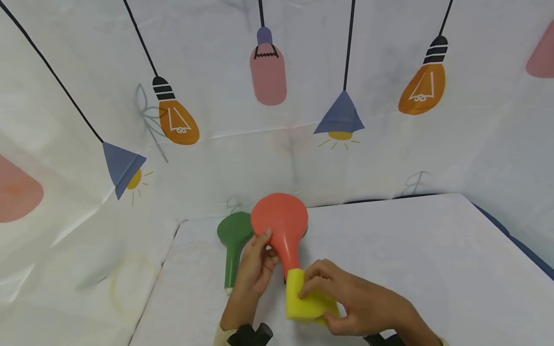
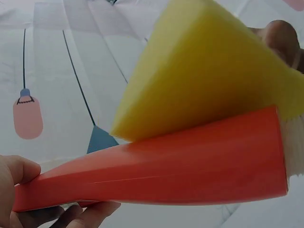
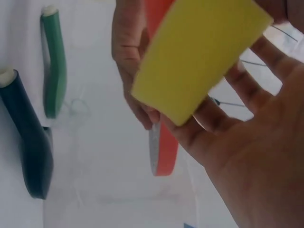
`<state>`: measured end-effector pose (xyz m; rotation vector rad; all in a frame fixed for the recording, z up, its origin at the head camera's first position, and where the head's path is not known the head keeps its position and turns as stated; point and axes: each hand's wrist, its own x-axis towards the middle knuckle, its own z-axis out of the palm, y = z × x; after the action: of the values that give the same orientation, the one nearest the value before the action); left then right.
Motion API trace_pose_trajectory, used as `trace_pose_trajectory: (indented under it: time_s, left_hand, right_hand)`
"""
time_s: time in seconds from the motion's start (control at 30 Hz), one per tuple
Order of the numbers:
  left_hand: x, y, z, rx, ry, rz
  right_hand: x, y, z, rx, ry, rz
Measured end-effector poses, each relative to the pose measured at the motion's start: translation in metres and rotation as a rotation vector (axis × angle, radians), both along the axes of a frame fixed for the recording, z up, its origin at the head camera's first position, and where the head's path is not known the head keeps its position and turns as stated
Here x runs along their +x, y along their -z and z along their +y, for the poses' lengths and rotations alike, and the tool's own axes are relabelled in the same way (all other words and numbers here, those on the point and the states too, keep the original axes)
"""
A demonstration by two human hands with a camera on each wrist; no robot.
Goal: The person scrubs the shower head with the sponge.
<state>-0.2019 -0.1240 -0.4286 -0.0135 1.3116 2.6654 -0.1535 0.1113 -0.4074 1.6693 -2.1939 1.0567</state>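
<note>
My left hand [image 1: 254, 269] pinches a red paddle-shaped thing [image 1: 280, 216] by the side of its round head, thumb on top and fingers beneath. Its tapered handle points toward me and ends in a pale tip in the left wrist view. A yellow sponge [image 1: 303, 306], bent over, is gripped between the thumb and fingers of my right hand [image 1: 368, 300]. The sponge [image 2: 204, 80] lies against the handle of the red thing [image 2: 199, 166] in the left wrist view. In the right wrist view the sponge hides much of the red thing.
A green paddle-shaped thing [image 1: 233, 240] lies on the white-covered table [image 1: 389, 250], left of the red one. The right wrist view also shows a dark blue one [image 3: 34, 156] near it. Behind the table hangs a white sheet [image 1: 242, 168] printed with lamps.
</note>
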Motion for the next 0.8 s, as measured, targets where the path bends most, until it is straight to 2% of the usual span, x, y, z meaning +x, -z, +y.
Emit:
trace_pose_trajectory:
  time_s: [0.07, 0.27, 0.43, 0.5, 0.63, 0.8]
  left_hand:
    - [0.000, 0.000, 0.000, -0.001, -0.008, 0.008]
    - [-0.003, 0.002, 0.005, 0.001, -0.021, 0.009]
    - [-0.007, 0.013, 0.012, -0.023, 0.005, -0.052]
    - [-0.008, 0.018, 0.017, -0.039, 0.034, -0.064]
    - [-0.010, 0.030, 0.029, -0.048, 0.084, -0.062]
    - [-0.017, 0.044, 0.051, -0.045, 0.077, -0.079]
  right_hand:
    - [0.002, -0.002, 0.003, 0.029, -0.048, 0.004]
    - [0.009, -0.010, 0.016, 0.151, -0.174, -0.121]
    - [0.008, -0.017, 0.039, 0.143, -0.245, -0.180]
    - [0.005, -0.018, 0.050, 0.112, -0.229, -0.201]
    - [-0.005, -0.018, 0.069, 0.043, -0.142, -0.199]
    - [-0.019, -0.013, 0.085, 0.019, 0.013, -0.181]
